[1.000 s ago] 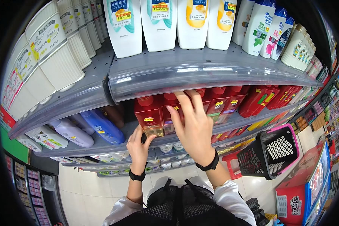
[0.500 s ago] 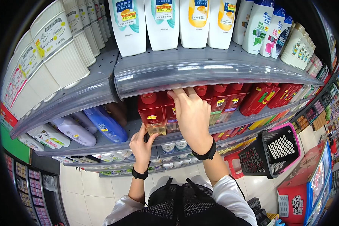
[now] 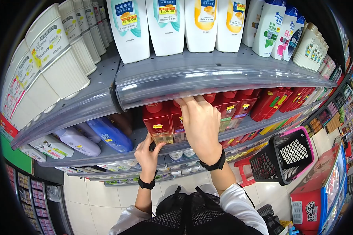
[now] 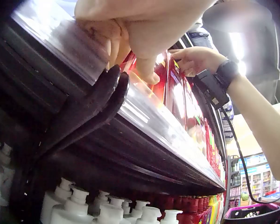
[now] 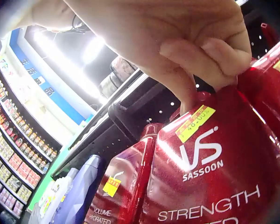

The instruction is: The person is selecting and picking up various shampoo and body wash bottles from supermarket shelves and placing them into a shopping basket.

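The right hand [image 3: 202, 131], its thumb and fingers spread apart one second ago, now shows its fingers drawn close together in the head view, and its back covers the red plastic pump bottle [image 5: 200, 158] glimpsed between them earlier.

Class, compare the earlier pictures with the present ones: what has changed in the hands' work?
The right hand has shifted slightly leftward, its spread fingers drawn together and its thumb now hidden in the head view; whether its hold changed is unclear. The left hand stays at the base of the leftmost red bottle, which visibly keeps its place.
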{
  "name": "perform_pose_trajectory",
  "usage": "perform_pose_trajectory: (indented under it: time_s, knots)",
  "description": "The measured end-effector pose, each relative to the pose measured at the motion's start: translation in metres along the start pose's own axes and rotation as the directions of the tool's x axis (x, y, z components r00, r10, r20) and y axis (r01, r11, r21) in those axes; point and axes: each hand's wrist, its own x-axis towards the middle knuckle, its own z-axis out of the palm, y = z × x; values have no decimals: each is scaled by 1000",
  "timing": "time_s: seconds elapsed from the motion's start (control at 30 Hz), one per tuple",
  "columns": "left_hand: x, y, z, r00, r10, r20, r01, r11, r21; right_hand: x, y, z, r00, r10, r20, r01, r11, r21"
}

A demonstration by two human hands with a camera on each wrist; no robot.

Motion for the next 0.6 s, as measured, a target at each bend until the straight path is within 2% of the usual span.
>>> perform_pose_trajectory:
  time_s: [0.2,0.27,0.3,0.33,0.37,0.43,0.5,0.53,0.6]
  knots:
    - [3,0,2,1000,-14,-14,13,999,-29,1,2,-5,999,-32,10,33,999,-19]
    - [3,2,2,999,-27,-18,27,999,-41,-10,2,-11,1000,-4,-27,9,982,190]
    - [3,2,3,1000,-21,-15,20,999,-45,-18,12,-10,998,-58,-29,64,944,325]
    - [3,1,4,1000,-16,-19,15,999,-30,-24,18,-13,986,-72,-153,132,894,428]
    - [3,1,5,1000,-10,-24,10,1000,-16,-30,31,-15,949,-101,-300,217,897,385]
    - [3,0,7,1000,8,-28,-8,1000,-10,-45,67,-19,859,-88,-505,198,966,169]
    - [3,-3,9,999,19,-30,-19,1000,-4,-51,110,-21,792,35,-609,88,981,171]
    - [4,-1,8,999,22,-26,-22,1000,-9,-50,122,-28,783,113,-611,7,982,190]
    - [6,4,7,999,15,-43,-16,999,-31,-43,148,-33,811,292,-508,-29,886,462]
